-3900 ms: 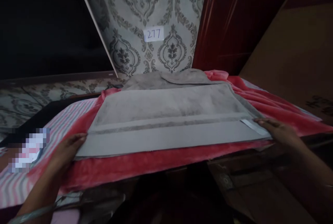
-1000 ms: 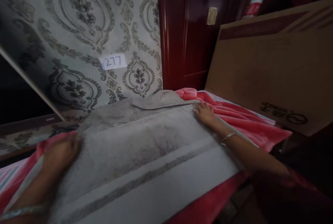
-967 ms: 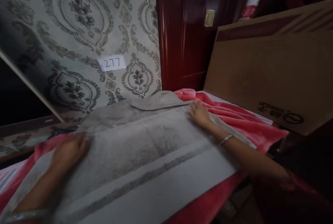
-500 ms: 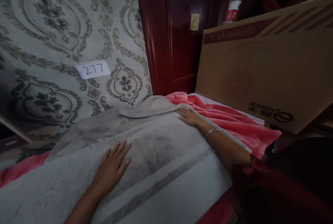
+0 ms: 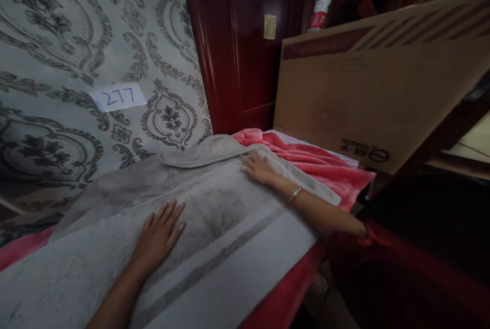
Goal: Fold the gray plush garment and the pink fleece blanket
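A large grey towel (image 5: 214, 252) with a darker stripe lies folded over a pink fleece blanket (image 5: 321, 163). My left hand (image 5: 158, 234) rests flat on the middle of the towel, fingers spread and holding nothing. My right hand (image 5: 258, 168), with a thin bangle on the wrist, lies palm down on the towel's far right corner, beside the pink blanket. A turned-over flap of the towel (image 5: 202, 150) sits at the far edge, just left of my right hand.
A wall with grey patterned wallpaper carries a small label reading 277 (image 5: 117, 97). A dark red wooden door (image 5: 245, 43) stands behind. A big cardboard box (image 5: 375, 79) leans at the right. A plastic bottle (image 5: 319, 0) stands behind the box.
My left hand has slid from the towel's left edge to its middle and spread flat. My right hand stays at the far right corner. The view has turned to the right.
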`<state>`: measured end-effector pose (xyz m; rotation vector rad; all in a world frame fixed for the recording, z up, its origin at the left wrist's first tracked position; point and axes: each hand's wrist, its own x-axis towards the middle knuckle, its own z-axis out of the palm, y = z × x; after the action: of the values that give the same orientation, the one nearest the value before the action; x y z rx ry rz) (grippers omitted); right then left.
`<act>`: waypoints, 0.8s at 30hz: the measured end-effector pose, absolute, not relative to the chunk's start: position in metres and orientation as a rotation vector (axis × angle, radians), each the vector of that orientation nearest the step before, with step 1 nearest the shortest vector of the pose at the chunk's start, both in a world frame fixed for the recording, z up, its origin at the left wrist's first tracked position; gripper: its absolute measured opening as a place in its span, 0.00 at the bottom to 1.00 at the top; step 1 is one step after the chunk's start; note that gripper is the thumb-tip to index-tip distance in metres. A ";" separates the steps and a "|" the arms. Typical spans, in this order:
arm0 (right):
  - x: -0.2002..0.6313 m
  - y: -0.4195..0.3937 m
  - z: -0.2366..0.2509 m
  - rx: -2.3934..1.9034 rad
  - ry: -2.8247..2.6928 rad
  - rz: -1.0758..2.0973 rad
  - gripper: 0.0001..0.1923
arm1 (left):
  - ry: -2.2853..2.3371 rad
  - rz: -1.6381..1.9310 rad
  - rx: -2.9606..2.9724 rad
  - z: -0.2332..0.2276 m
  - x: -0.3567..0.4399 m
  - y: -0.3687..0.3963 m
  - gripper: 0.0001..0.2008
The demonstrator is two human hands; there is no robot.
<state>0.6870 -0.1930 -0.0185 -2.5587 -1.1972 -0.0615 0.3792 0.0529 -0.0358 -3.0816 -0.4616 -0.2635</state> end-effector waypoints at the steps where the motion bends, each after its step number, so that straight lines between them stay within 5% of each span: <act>1: 0.665 -0.191 -0.024 -2.483 -1.390 -0.098 0.33 | -0.463 -0.263 -3.083 -0.035 0.380 0.052 0.30; 5: 0.622 -0.214 -0.047 -2.325 -1.816 -0.027 0.33 | -0.463 -0.244 -3.082 -0.034 0.381 0.052 0.29; 15: 0.695 -0.310 -0.027 -2.888 -0.925 -0.104 0.30 | -0.467 -0.271 -3.052 -0.029 0.381 0.049 0.27; 21: 0.625 -0.305 -0.050 -2.561 -1.561 -0.106 0.32 | -0.495 -0.252 -3.023 -0.022 0.383 0.042 0.28; 24: 0.631 -0.325 -0.044 -2.718 -1.359 -0.008 0.30 | -0.507 -0.257 -2.990 -0.019 0.382 0.036 0.28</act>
<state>0.6306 -0.3246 -0.0442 -2.7181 -1.3586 -0.0075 0.3825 0.0358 -0.0190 -2.9898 -0.5067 -0.2568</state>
